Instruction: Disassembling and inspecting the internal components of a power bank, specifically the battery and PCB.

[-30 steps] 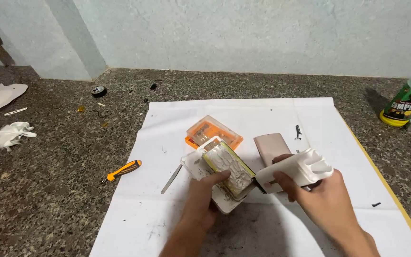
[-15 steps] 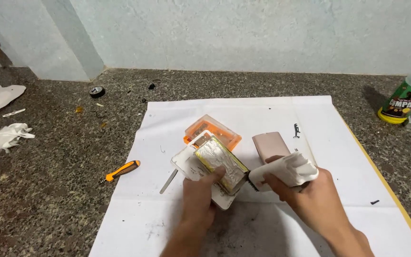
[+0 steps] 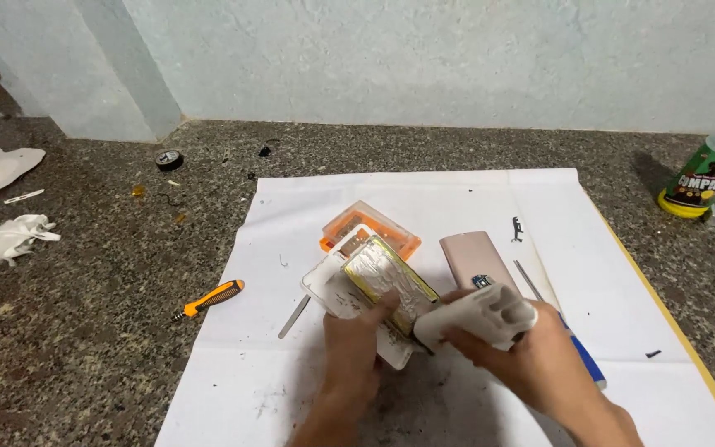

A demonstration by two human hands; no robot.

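Note:
My left hand (image 3: 356, 346) presses its thumb on a silver foil-wrapped flat battery pack (image 3: 386, 280) that lies in a white plastic casing (image 3: 334, 289) on the white paper sheet (image 3: 424, 207). My right hand (image 3: 531, 352) grips a white plastic end frame (image 3: 477, 315) with hollow slots, held against the casing's right end. Both hands sit at the paper's lower middle.
An orange clear-lidded box (image 3: 374, 227) lies behind the casing, with a pink metal shell (image 3: 475, 257) to its right. An orange-handled screwdriver (image 3: 208, 299), a thin metal tool (image 3: 295, 316), a blue-handled tool (image 3: 585, 358), a green bottle (image 3: 705, 177), and a crumpled cloth (image 3: 11, 235) lie around.
My right hand has turned the white end frame and brought it left and down against the casing's end. My left hand stays on the battery pack.

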